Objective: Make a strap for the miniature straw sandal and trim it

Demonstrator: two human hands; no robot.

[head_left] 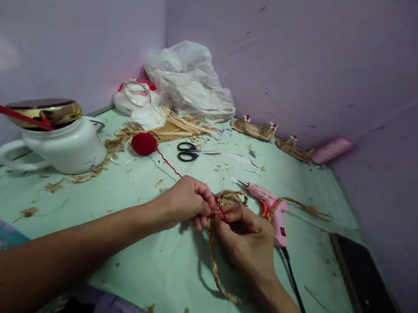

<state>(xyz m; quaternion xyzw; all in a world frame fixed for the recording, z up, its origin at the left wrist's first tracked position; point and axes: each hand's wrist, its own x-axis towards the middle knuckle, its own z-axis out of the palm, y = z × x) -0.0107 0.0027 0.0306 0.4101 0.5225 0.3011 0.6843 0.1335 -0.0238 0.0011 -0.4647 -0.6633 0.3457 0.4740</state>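
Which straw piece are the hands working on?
The coiled straw braid pinched between the left hand and right hand, with red thread on it. The straw pieces by the wall lie apart, untouched.

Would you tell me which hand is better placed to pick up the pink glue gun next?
Probably the right hand: it lies right beside the glue gun, while the left hand is on the far side of the straw braid, pinching the red thread.

Both forearms reach inward; left hand (185, 201) and right hand (245, 240) meet, fingertips apparently pinched.
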